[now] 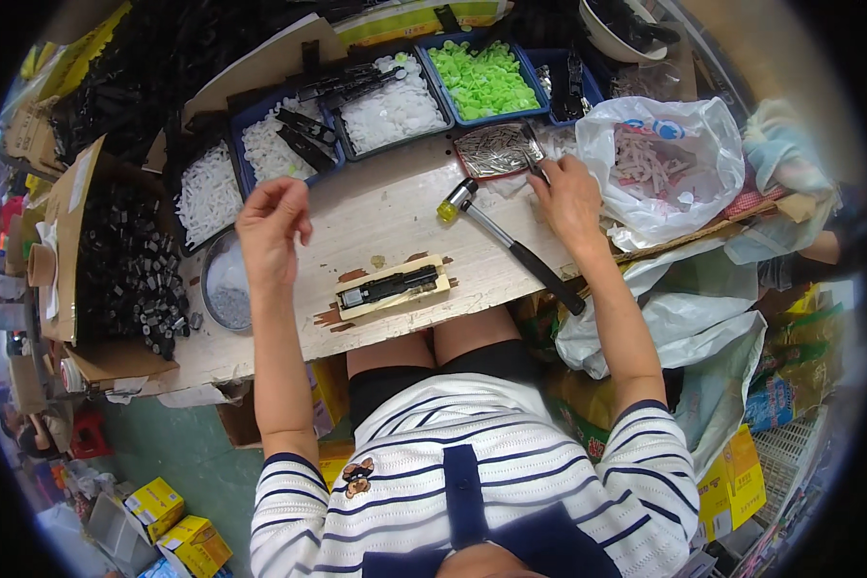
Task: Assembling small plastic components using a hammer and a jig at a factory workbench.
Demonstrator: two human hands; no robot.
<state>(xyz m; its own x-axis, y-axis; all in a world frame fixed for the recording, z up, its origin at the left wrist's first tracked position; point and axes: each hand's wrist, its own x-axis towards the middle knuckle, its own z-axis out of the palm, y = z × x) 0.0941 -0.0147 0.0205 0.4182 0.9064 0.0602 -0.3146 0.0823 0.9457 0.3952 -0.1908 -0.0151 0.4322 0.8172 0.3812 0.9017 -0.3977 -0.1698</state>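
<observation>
My left hand (pixel 275 226) is raised over the left part of the table, fingers curled together; whatever it may pinch is too small to make out. Beneath and beside it are a tray of white plastic pieces (pixel 210 197) and a round metal dish (pixel 229 299). My right hand (pixel 568 200) reaches to the right edge of a red tray of metal pins (pixel 496 151), thumb and fingers closed around something small that I cannot name. Between my arms, a black elongated part (pixel 395 285) lies in a pale wooden holder (pixel 361 311). A mallet (pixel 501 236) with a yellow face lies beside my right hand.
Along the back stand trays of white pieces (pixel 395 106) and bright green pieces (pixel 482 82). A cardboard box (pixel 72 241) spilling small black parts is at the left. A white plastic bag (pixel 597 144) of pale pieces sits at the right, close to my right wrist.
</observation>
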